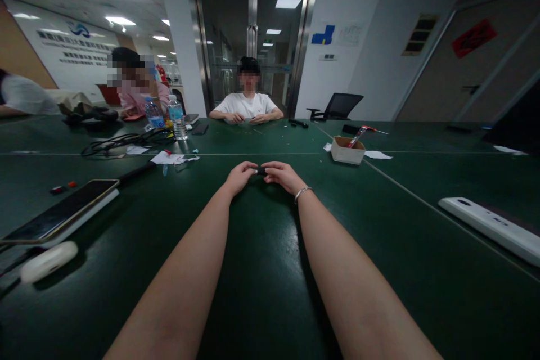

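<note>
Both my arms reach forward over the dark green table (261, 270). Between my fingertips is a small black object (261, 171), too small and covered to tell its kind. My left hand (242, 176) pinches its left end with thumb and fingers. On the other end, my right hand (285, 176) has its fingers curled and closed around it. A silver bracelet (302, 195) circles my right wrist. Part of the black object is hidden by my fingers, and it is held at or just above the tabletop.
At left lie a phone (63, 208) on a white block and a white rounded case (49, 262). Beyond are black cables (122, 143), a water bottle (178, 118) and paper scraps (169, 157). A small box (347, 153) holds tools. A white device (489, 225) lies right. People sit across the table.
</note>
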{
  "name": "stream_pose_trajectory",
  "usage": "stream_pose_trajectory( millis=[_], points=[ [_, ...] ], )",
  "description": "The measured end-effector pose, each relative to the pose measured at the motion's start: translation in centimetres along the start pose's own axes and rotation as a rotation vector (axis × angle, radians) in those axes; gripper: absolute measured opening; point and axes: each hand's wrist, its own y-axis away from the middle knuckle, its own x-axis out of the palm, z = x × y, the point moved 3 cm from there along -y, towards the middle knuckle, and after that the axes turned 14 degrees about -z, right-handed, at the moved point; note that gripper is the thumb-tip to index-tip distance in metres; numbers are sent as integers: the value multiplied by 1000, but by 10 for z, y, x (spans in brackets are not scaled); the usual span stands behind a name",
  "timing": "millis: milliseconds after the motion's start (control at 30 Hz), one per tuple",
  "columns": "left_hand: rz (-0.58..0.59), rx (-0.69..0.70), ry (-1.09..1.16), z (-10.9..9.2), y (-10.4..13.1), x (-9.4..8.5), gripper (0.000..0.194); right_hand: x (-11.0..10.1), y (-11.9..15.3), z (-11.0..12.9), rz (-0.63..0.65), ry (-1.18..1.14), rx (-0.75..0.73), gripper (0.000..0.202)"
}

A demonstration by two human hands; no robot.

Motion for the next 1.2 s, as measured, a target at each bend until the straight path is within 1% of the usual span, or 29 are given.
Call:
stream_pose_trajectory(
  millis=[100, 233, 367, 533, 733, 900, 967, 1033, 1133, 1167, 1200],
  points=[
    [20, -6, 3, 1, 0, 0, 30, 0, -1, -1, -4, 2, 3, 16],
    [-2, 24, -1, 4, -2, -1, 29, 0, -2, -2, -4, 6, 4, 17],
    [22, 20, 12, 7, -4, 0, 29, 0, -1, -1, -6, 6, 2, 18],
    [18, 6, 36, 4, -2, 0, 26, 1, 1, 0, 1, 1, 3, 18],
    [-12, 64, 38, -2, 2, -4, 27, 2, 2, 2, -14, 19, 12, 19],
    [-9, 109, 88, 1, -1, -5, 29, 4, 0, 1, -51, 70, 16, 10],
    [-13, 109, 116, 3, -3, -4, 28, 5, 0, 0, -56, 102, 6, 10],
    [-23, 95, 139, 5, -4, -4, 28, 5, 0, 1, -50, 113, -27, 4],
    [-36, 72, 163, 5, -5, -4, 29, 5, 1, 4, -31, 73, -87, 30],
    [-38, 69, 169, 5, -5, -4, 29, 5, 1, 4, -31, 67, -90, 34],
    [-37, 69, 172, 5, -5, -4, 29, 6, 1, 4, -37, 77, -76, 32]
  ],
)
